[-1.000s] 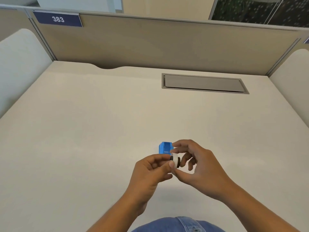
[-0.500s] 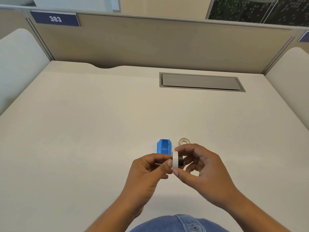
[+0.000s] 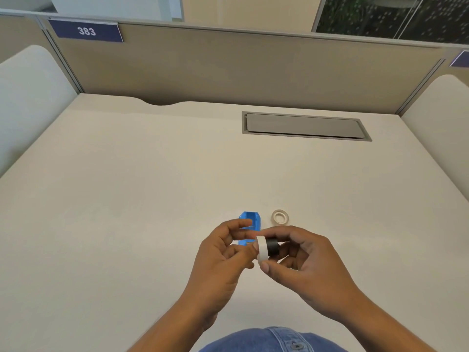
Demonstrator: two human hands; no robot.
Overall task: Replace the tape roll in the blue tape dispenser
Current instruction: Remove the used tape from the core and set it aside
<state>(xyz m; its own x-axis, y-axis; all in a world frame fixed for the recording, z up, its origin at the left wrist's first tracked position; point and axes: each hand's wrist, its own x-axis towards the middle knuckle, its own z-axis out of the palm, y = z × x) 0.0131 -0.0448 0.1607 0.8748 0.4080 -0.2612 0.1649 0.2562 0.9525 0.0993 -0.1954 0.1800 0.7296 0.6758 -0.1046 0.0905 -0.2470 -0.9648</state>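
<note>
Closest to the person, the right hand (image 3: 302, 265) pinches a white tape roll (image 3: 262, 249) between thumb and fingers. A black core (image 3: 273, 246) sticks out of the roll's side. The left hand (image 3: 223, 252) is right beside it, fingers bent and touching the roll's edge, but it does not seem to hold anything. The core looks only partway in, so it could slip out and fall on the desk (image 3: 127, 199) if the pinch is loose. If it goes in crooked, it may jam. A bit farther, the blue tape dispenser (image 3: 250, 222) lies open on the desk, partly behind the left hand. Just beside it sits another tape ring (image 3: 280, 216), which could get bumped away.
</note>
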